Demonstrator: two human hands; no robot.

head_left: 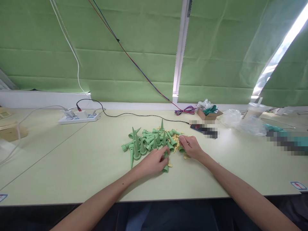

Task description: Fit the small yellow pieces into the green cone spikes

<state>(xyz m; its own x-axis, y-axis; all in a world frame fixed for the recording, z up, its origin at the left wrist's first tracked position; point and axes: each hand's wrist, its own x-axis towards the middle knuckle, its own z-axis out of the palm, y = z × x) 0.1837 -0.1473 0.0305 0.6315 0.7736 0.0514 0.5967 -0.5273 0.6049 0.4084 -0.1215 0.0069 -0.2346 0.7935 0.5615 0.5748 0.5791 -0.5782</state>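
Several green cones (136, 154) stand upright at the heap's near-left side and among it on the table (96, 170); most others lie jumbled. Looks partway at best: the yellow pieces (176, 141) are mostly loose at the heap's right, a couple lying nearer the person. No separate finished group visible. Left hand (152, 163) curls at a green cone by the heap's near edge; can't tell if it's gripped. Right hand (192, 148) bunches fingertips beside the yellow pile, green cone just below; grip unclear.
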